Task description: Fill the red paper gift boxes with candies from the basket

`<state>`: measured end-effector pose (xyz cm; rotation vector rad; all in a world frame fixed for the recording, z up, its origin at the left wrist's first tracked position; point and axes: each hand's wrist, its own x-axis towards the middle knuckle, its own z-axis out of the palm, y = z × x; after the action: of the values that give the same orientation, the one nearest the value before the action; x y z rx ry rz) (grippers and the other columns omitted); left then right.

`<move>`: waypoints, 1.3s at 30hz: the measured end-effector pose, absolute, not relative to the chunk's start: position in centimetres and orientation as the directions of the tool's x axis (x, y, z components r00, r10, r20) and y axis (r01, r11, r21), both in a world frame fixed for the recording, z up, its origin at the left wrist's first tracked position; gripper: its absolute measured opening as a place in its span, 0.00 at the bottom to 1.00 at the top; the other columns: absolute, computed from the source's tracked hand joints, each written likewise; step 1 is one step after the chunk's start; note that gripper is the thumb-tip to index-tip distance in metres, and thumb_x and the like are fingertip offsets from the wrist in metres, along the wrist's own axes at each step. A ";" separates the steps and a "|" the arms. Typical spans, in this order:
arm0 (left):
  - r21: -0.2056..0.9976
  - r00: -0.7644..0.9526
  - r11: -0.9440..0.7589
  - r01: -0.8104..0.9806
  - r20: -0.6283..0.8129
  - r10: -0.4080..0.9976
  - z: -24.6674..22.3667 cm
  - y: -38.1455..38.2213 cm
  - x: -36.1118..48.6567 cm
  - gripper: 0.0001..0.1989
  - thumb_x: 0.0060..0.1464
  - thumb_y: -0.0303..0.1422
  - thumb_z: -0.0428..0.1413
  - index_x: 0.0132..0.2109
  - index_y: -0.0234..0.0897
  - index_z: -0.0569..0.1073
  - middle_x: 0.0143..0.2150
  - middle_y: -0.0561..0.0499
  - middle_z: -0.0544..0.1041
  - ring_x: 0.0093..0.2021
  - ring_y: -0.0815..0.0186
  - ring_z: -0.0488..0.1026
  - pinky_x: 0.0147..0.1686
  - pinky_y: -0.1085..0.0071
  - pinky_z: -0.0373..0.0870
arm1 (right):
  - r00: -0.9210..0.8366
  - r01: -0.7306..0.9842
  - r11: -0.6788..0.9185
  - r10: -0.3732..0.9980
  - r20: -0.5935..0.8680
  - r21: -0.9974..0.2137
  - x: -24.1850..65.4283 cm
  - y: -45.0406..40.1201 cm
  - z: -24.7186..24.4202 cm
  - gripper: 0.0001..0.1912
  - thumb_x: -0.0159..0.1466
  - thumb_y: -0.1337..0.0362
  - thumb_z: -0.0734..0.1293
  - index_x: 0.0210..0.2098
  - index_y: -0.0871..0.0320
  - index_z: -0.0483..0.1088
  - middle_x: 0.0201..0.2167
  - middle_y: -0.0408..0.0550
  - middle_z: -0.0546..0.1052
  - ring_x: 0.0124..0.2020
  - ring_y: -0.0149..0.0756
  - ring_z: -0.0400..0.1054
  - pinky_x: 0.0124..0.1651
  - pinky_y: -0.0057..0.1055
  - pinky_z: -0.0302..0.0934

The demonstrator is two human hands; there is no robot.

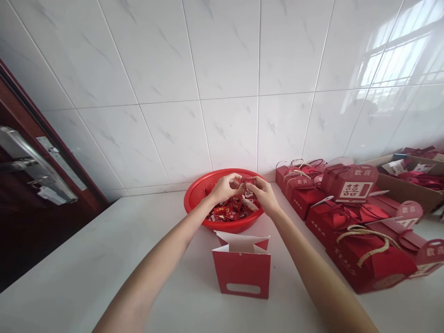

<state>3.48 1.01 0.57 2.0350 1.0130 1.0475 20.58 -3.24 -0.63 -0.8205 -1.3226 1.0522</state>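
Observation:
Both hands are over a red plastic basket (192,200) that holds many small red wrapped sweets (231,213). My left hand (227,187) has its thumb and fingers pressed together at a small red and white wrapped sweet (249,187). From the other side, my right hand (262,194) pinches the same sweet. Nearer to me, an open red paper box (242,270) stands upright on the white table, its white inside showing at the top and a pale oval on its front. What lies inside the box is hidden.
Several closed red gift boxes (350,185) with rope or ribbon handles fill the right side of the white table (166,277). Behind them sits a cardboard box (419,190) of red items. A tiled wall (229,134) rises behind, and a dark door (31,208) is at left.

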 end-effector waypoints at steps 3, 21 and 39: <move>0.815 0.379 -0.474 0.332 0.345 0.859 0.3 0.7 3.2 0.29 0.40 0.43 0.68 0.47 0.36 0.71 0.30 0.54 0.74 0.32 0.65 0.72 0.35 0.70 0.70 | -0.060 -0.121 0.337 0.936 0.346 -0.934 20.6 -3.3 -0.5 0.15 0.53 0.55 0.70 0.22 0.56 0.61 0.22 0.38 0.64 0.26 0.30 0.59 0.29 0.29 0.58; 0.484 0.220 -0.040 0.874 -0.323 0.920 -3.0 3.0 -1.9 0.09 0.37 0.26 0.65 0.20 0.36 0.71 0.15 0.53 0.70 0.21 0.64 0.71 0.26 0.69 0.67 | 0.065 -0.140 0.334 0.942 0.328 -0.932 20.5 -2.0 -1.9 0.13 0.55 0.52 0.69 0.31 0.55 0.68 0.24 0.41 0.71 0.29 0.35 0.65 0.32 0.31 0.61; 0.729 0.251 -0.154 0.666 -0.024 0.968 -1.2 1.8 -0.5 0.06 0.36 0.28 0.63 0.28 0.37 0.78 0.28 0.48 0.80 0.31 0.56 0.76 0.33 0.65 0.70 | 0.029 -0.185 0.339 0.940 0.340 -0.923 20.5 -2.8 -1.2 0.11 0.54 0.55 0.70 0.30 0.55 0.70 0.28 0.41 0.74 0.31 0.34 0.66 0.35 0.30 0.62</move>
<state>-0.53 1.76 -1.23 1.8982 1.4848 0.6159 20.48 -2.81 -1.15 -0.8172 -1.2190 1.0375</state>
